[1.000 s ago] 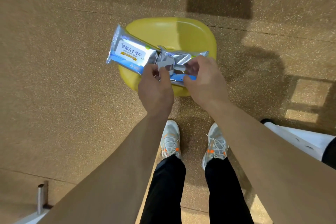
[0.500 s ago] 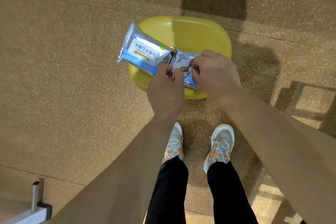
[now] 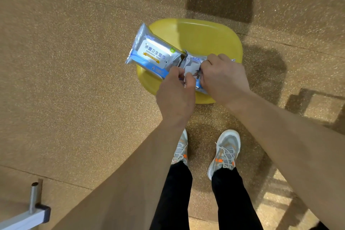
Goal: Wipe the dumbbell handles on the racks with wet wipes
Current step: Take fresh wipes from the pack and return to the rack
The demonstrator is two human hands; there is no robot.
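Fingers of left hand [image 3: 175, 97] and right hand [image 3: 223, 78] curled, pinching crumpled foil end of wet wipes pack [image 3: 155, 55], pack held over yellow basin [image 3: 209, 41], basin on speckled floor [image 3: 74, 84]

A speckled tan floor [image 3: 65, 80] is filling the frame, with thin seams crossing it. A yellow basin [image 3: 214, 43] is sitting at upper centre. Dark shadows are falling at upper right, and a metal bar [image 3: 34, 200] is poking in at lower left.
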